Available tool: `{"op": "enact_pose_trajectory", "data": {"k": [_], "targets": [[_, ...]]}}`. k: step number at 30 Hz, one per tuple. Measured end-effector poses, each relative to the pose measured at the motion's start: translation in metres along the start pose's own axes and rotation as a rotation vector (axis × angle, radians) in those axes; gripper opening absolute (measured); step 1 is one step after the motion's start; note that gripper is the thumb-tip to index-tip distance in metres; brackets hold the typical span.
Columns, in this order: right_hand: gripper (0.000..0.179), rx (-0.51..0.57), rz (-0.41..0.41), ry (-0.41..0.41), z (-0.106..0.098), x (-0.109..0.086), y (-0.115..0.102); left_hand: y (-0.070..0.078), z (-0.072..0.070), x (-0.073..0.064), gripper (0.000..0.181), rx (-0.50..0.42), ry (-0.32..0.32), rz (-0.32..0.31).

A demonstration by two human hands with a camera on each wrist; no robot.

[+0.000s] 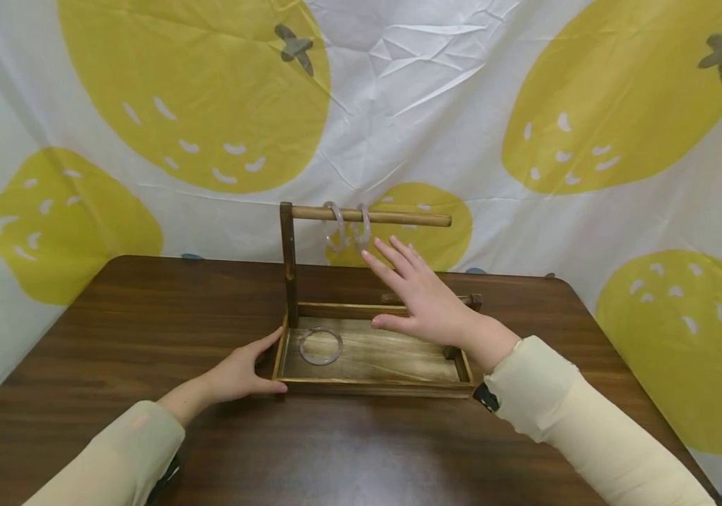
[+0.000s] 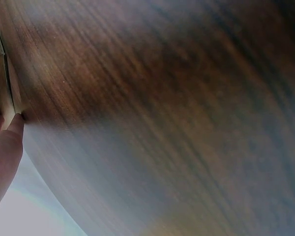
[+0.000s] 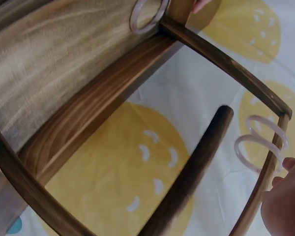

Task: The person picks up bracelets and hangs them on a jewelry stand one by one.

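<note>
A wooden jewelry stand (image 1: 287, 267) has a tray base (image 1: 379, 384) and a long upper bar (image 1: 408, 217). Two clear, pale lilac bangles hang on that bar, one (image 1: 340, 226) left of the other (image 1: 368, 219). A third bangle (image 1: 319, 363) lies flat in the tray's left part. My left hand (image 1: 234, 372) holds the tray's left end, thumb at the front corner and a finger along the side. Over the tray, my right hand (image 1: 420, 299) has its fingers extended, holding nothing. Its fingertips come close beside the hanging bangles in the right wrist view.
A shorter, lower bar (image 3: 187, 179) belongs to the stand's right end, partly behind my right hand in the head view. The stand rests on a dark brown wooden table (image 1: 164, 309). Behind it hangs a white curtain (image 1: 424, 105) printed with yellow fruit.
</note>
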State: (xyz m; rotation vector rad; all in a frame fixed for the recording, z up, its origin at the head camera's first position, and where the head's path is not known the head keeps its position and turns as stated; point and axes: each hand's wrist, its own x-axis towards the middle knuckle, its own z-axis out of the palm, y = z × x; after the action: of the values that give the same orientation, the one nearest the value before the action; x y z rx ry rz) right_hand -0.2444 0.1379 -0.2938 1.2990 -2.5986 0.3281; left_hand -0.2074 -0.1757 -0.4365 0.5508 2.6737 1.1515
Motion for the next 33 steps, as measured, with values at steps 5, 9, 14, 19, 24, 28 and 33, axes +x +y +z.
{"op": "enact_pose_trajectory", "data": {"k": [5, 9, 14, 19, 24, 28, 33], "targets": [[0.087, 0.06, -0.001, -0.018, 0.009, 0.0, -0.003, 0.001, 0.0, 0.0, 0.101, 0.007, 0.004, 0.003], [0.086, 0.088, -0.002, -0.034, 0.016, 0.001, -0.005, 0.001, 0.0, 0.0, 0.1, 0.006, 0.001, 0.0], [0.086, 0.084, -0.009, -0.056, 0.025, 0.003, -0.008, 0.0, 0.001, 0.0, 0.1, -0.001, -0.004, -0.015], [0.089, 0.087, -0.009, -0.064, 0.031, 0.006, -0.011, -0.001, 0.001, 0.0, 0.1, 0.002, 0.001, -0.011], [0.09, 0.09, -0.006, -0.074, 0.036, 0.01, -0.013, 0.0, 0.0, 0.0, 0.1, 0.01, 0.01, -0.004], [0.089, 0.098, 0.001, -0.095, 0.042, 0.014, -0.016, 0.002, -0.001, -0.001, 0.099, 0.011, 0.013, 0.001], [0.088, 0.096, -0.003, -0.125, 0.051, 0.02, -0.021, 0.002, -0.001, 0.0, 0.099, 0.008, 0.012, -0.002]]}}
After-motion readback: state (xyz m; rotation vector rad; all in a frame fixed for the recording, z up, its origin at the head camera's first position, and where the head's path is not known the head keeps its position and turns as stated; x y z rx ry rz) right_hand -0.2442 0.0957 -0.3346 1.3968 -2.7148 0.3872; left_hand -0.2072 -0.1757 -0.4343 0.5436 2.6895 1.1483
